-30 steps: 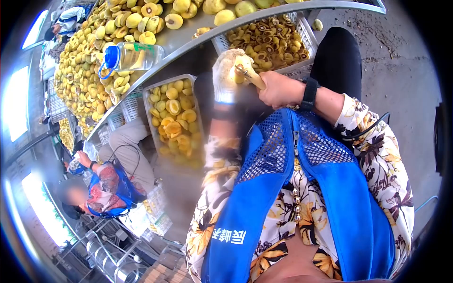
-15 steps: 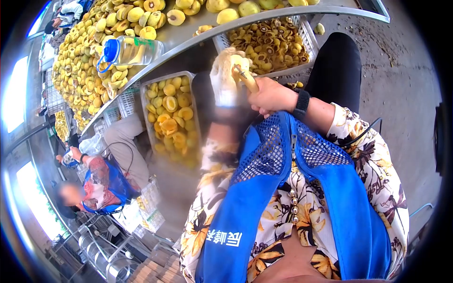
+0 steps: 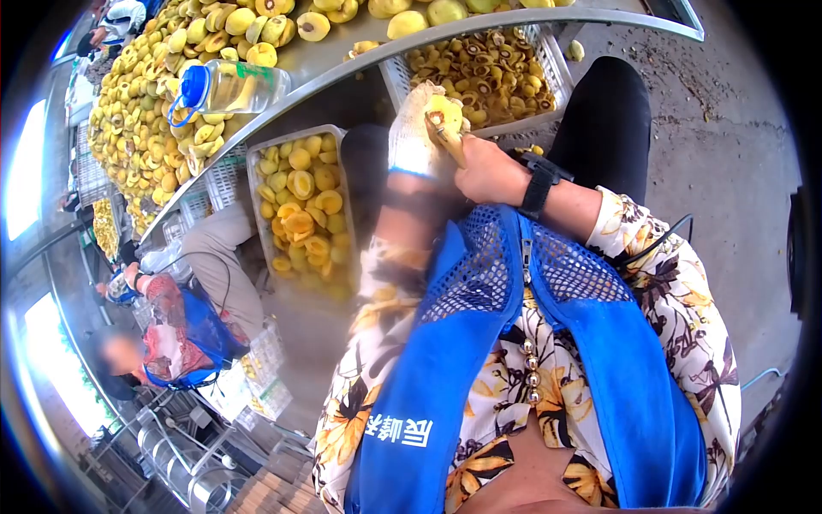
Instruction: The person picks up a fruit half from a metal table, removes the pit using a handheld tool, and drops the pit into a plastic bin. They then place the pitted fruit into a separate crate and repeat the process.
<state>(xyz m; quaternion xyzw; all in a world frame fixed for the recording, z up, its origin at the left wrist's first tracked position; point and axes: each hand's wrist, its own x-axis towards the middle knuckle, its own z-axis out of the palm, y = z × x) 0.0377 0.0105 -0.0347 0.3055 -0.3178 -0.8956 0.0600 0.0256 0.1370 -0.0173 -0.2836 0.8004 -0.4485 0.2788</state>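
My left hand (image 3: pixel 414 128), in a pale knitted glove, is closed around a yellow peach half (image 3: pixel 443 110) with its cut face turned up. My bare right hand (image 3: pixel 492 171), with a black band on the wrist, grips the yellowish handle of a pitting tool (image 3: pixel 453 146). The tool's working end lies against the peach half and is hard to make out. Both hands are close together above my lap. Beyond them stands a white crate (image 3: pixel 560 67) of peach scraps and brown pits. To the left, a light bin (image 3: pixel 252 184) contains yellow peach halves.
A metal-edged table (image 3: pixel 377 56) runs diagonally across the top, heaped with peaches (image 3: pixel 137 120). On it lies a clear bottle (image 3: pixel 244 88) with a blue cap. Another person (image 3: pixel 184 325) in a blue vest sits at the left. My dark-trousered knee (image 3: pixel 604 120) is right of the crate.
The tool has turned in my right hand, and its metal tip, visible before, is now against the peach half. My left hand has tilted slightly. The whole view has shifted a little.
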